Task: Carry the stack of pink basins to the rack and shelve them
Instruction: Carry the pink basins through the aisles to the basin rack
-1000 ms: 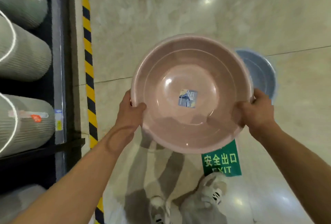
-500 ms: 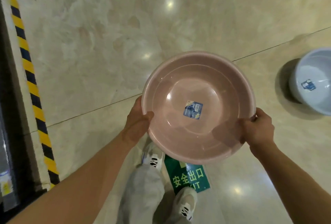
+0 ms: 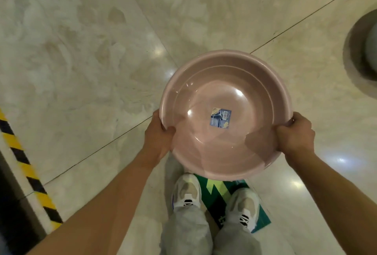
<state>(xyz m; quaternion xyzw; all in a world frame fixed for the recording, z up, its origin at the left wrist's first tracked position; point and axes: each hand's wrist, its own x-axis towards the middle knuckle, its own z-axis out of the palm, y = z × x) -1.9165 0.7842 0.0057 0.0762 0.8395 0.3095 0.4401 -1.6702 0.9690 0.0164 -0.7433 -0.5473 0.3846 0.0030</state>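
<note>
I have the stack of pink basins (image 3: 225,115) up off the floor (image 3: 81,40), held level out in front of my chest with its mouth facing up and a small blue label (image 3: 221,118) on the bottom of the top one. My left hand (image 3: 158,136) clamps the rim on its left side, thumb hooked over the inside and the fingers (image 3: 165,130) curled under; my right hand (image 3: 294,132) grips the opposite rim the same way, so the load sits squarely between the two, neither hand nearer than the other. From above I cannot tell how many basins are nested. The basin is round, so no long axis matters; what matters is where the rack lies. It is not clearly in view: only the yellow-and-black hazard stripe (image 3: 26,171) and a dark edge beyond it show at the lower left, which I judge to be the rack side. My shoes (image 3: 187,191) stand on a green floor sign (image 3: 220,197); I judge the next move is a turn left with the grip unchanged.
</note>
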